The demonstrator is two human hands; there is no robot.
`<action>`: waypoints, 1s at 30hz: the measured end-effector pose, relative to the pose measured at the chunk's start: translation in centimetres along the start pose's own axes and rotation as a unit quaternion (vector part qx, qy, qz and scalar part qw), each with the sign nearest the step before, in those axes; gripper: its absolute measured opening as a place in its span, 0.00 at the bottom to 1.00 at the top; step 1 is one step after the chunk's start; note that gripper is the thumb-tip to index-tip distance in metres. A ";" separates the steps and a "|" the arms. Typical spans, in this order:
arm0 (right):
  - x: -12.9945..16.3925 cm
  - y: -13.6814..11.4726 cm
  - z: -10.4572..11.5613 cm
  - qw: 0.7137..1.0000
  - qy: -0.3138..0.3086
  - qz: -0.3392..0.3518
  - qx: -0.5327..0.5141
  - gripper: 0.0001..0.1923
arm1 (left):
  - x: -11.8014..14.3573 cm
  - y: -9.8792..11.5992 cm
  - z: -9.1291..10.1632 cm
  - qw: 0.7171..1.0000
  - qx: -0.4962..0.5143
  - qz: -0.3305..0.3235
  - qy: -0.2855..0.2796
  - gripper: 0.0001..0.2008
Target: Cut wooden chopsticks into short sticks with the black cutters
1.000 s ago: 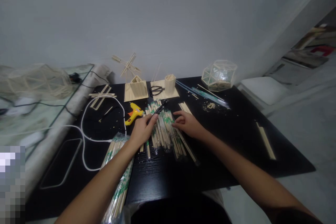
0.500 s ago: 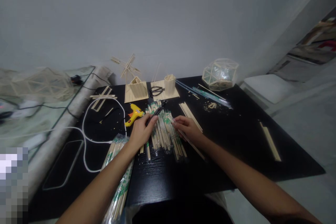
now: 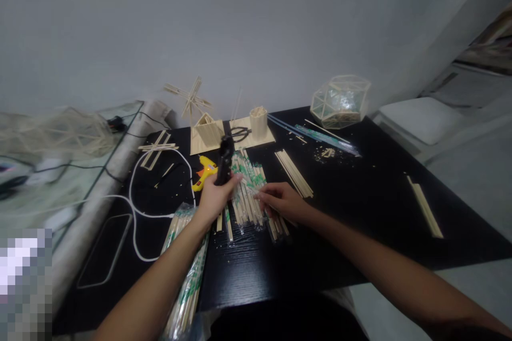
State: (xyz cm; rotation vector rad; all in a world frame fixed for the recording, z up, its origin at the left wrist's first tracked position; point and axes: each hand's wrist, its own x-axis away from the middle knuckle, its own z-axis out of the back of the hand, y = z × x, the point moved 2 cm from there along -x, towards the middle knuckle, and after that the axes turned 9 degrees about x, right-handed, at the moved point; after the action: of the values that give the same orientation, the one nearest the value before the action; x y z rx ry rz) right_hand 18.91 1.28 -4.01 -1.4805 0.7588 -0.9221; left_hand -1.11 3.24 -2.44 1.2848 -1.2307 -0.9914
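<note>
From the remote station, I log: glossy plastic sleeves [image 3: 245, 206], six o'clock; matt wooden sticks [image 3: 294, 173], four; smooth plastic glue gun [image 3: 207, 167], eight.

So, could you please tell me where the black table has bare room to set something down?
The widest patch lies between the pale sticks and the far-right sticks. Another spans the table between the central wrapped chopsticks and its near edge. It's crowded around the left hand, beside the glue gun.

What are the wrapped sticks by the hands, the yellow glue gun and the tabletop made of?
Wrapped sticks: likely bare wood or bamboo, pale and matt, in clear sleeves, probably plastic, since they glint.
Glue gun: probably smooth plastic, given its even, bright yellow.
Tabletop: faintly shiny black, perhaps laminate or wood; fine grain lines show.
</note>
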 end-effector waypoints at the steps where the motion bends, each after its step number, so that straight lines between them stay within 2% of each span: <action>1: 0.0 0.0 0.0 1.000 -0.008 -0.002 0.002 0.21 | -0.2 0.2 0.2 0.999 0.029 -0.005 0.022 0.20; 4: -0.1 0.1 0.0 1.000 -0.022 -0.004 0.017 0.20 | -0.4 0.7 0.4 0.993 0.092 -0.022 0.066 0.20; 8: 0.0 0.0 0.1 0.999 -0.016 0.004 0.028 0.20 | 0.0 0.4 0.0 0.992 0.079 -0.038 0.092 0.21; 18: 0.3 -0.7 -0.1 1.000 -0.026 -0.005 -0.007 0.21 | 1.3 -0.4 -1.0 1.000 0.014 -0.011 0.022 0.22; 22: 0.1 -0.6 -0.1 1.000 -0.019 0.008 -0.013 0.22 | 1.3 0.0 -0.8 1.000 0.011 -0.026 0.014 0.22; 27: 0.0 -0.8 0.5 0.998 -0.033 0.023 0.040 0.21 | 0.4 0.9 0.4 0.994 0.058 -0.060 0.066 0.22; 30: 0.2 -1.2 1.1 0.997 -0.043 0.015 0.067 0.21 | -0.2 0.7 1.0 0.994 0.014 -0.067 0.090 0.22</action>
State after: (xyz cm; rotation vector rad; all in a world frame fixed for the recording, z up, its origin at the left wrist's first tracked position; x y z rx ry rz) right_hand 19.87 1.76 -2.82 -1.3791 0.6433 -0.8641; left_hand -2.22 3.36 -1.87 1.4612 -1.0332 -0.9339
